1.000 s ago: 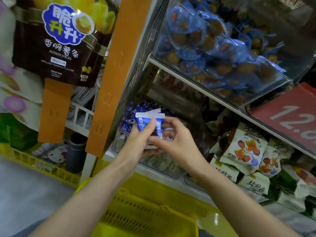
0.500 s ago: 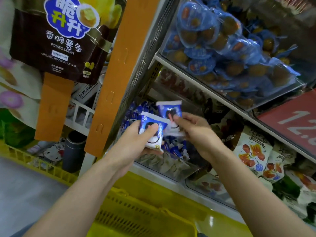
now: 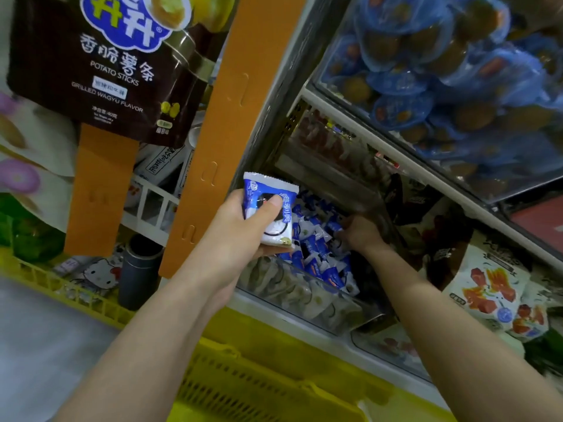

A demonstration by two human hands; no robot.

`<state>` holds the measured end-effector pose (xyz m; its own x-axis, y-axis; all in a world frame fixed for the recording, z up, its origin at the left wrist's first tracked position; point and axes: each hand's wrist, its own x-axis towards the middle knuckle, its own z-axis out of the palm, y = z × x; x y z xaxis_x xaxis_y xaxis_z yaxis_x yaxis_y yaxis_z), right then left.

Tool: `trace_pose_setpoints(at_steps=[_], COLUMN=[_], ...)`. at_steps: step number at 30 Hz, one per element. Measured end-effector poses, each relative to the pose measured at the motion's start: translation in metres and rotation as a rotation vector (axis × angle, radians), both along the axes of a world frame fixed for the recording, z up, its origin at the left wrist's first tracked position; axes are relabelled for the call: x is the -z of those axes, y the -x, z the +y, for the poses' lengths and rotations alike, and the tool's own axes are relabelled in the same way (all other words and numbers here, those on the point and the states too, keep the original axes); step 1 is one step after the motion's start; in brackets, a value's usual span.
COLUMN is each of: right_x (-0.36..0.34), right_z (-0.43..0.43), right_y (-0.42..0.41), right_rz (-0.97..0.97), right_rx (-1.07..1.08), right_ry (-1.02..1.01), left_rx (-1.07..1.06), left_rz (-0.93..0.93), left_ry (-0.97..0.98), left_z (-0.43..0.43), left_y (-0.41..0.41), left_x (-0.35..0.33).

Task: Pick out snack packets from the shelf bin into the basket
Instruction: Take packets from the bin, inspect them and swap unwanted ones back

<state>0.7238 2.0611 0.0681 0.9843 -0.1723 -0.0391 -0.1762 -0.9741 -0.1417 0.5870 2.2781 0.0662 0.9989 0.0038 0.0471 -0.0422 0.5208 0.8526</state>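
Observation:
My left hand (image 3: 243, 226) grips a stack of blue-and-white snack packets (image 3: 271, 205) in front of the shelf, thumb pressed on the top one. My right hand (image 3: 362, 233) reaches deep into the clear shelf bin (image 3: 304, 296), its fingers buried among the blue-and-white packets (image 3: 320, 248) there; whether it holds one is hidden. The yellow basket (image 3: 268, 388) hangs below my arms at the bottom of the view.
An orange upright post (image 3: 225, 123) stands just left of the bin. A dark potato-sticks bag (image 3: 100, 65) hangs top left. Blue jelly cups (image 3: 441, 71) fill the shelf above. White bags with red print (image 3: 490, 287) sit to the right.
My right hand has gone from holding a packet beside the left hand down into the bin. The left hand has lifted slightly with its packets.

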Motion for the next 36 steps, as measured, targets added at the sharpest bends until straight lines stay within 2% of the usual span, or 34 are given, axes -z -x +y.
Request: trace_pose_setpoints(at_steps=[5, 10, 15, 19, 21, 23, 25, 28, 30, 33, 36], right_x=[0.008, 0.015, 0.02, 0.012, 0.002, -0.007, -0.009, -0.005, -0.001, 0.011, 0.031], right_z=[0.011, 0.012, 0.015, 0.026, 0.035, 0.043, 0.046, 0.04, 0.03, 0.016, 0.01], right_y=[-0.006, -0.009, -0.004, 0.022, 0.047, 0.079, 0.111, 0.145, 0.158, 0.173, 0.187], right_rz=[-0.043, 0.06, -0.004, -0.204, -0.379, -0.425, -0.332, -0.239, -0.236, -0.116, -0.023], right_rx=[0.026, 0.019, 0.027, -0.057, -0.174, -0.301, -0.376, -0.438, -0.418, -0.372, -0.363], right_ry=[-0.21, -0.076, -0.156, -0.297, -0.439, -0.632, -0.742, -0.753, -0.84, -0.99, -1.037], left_rx=[0.007, 0.014, 0.02, 0.063, 0.075, 0.07, 0.068, 0.102, 0.129, 0.141, 0.125], left_rz=[0.011, 0.024, 0.019, 0.016, -0.003, -0.035, -0.043, -0.03, -0.033, -0.04, 0.023], left_ry=[-0.023, -0.06, -0.117, -0.179, -0.253, -0.327, -0.375, -0.403, -0.448, -0.499, -0.577], left_z=[-0.002, -0.004, -0.007, -0.011, -0.015, -0.02, -0.026, -0.035, -0.041, -0.051, -0.058], left_y=[-0.002, -0.003, -0.001, 0.005, 0.009, 0.016, 0.022, 0.032, 0.039, 0.049, 0.058], left_x=[0.001, 0.002, 0.006, 0.012, 0.016, 0.019, 0.022, 0.027, 0.031, 0.042, 0.055])
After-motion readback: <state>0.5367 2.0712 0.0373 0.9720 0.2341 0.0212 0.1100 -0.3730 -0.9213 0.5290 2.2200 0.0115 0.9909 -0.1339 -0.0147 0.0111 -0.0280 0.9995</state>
